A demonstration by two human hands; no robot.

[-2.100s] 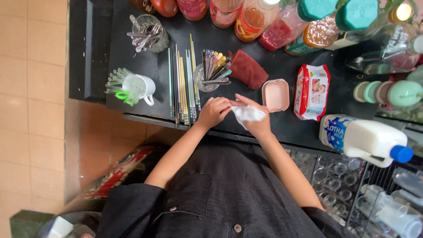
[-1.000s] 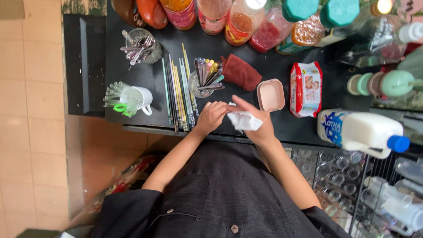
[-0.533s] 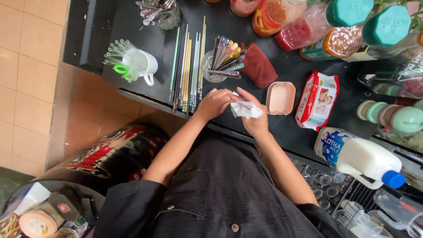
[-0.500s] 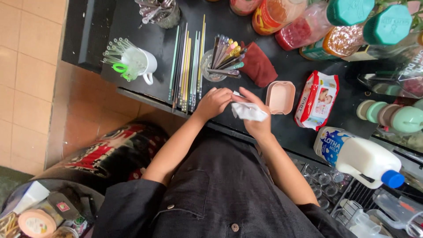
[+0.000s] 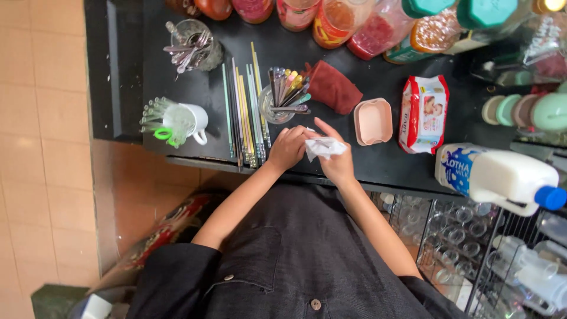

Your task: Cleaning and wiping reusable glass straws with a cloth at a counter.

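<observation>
Black desk (image 5: 378, 171) runs across the top of the view; landmark is the white tissue (image 5: 323, 147), at the desk's near edge, roughly mid-frame.

Far left of the tissue: white mug (image 5: 188, 123) stuffed with clear straws, green loop on its side. Above that, a glass of metal spoons (image 5: 192, 50).

Between mug and tissue: a row of long thin straws (image 5: 245, 115) lying flat on the desk, green, yellow and dark ones side by side.

Just up-left of the tissue: small glass with coloured spoons (image 5: 282, 100).

Left hand (image 5: 287, 147) is curled, fingers pinching the tissue's left edge. Right hand (image 5: 335, 155) is partly closed around the tissue from the right, index finger stretched out above it. Tissue is crumpled and held between both hands, just above the desk edge.

Above the tissue: dark red cloth (image 5: 332, 87). Up-right: empty pink tray (image 5: 373, 121). Further right: wet wipes pack (image 5: 424, 113), red and white, lying flat. Far right: milk jug (image 5: 502, 177) on its side, blue cap pointing right.

Back edge of the desk, well above the tissue: row of jars and bottles (image 5: 378, 23), some with teal lids.

Below-right of the tissue: wire rack of glasses (image 5: 449, 236), under desk level.
</observation>
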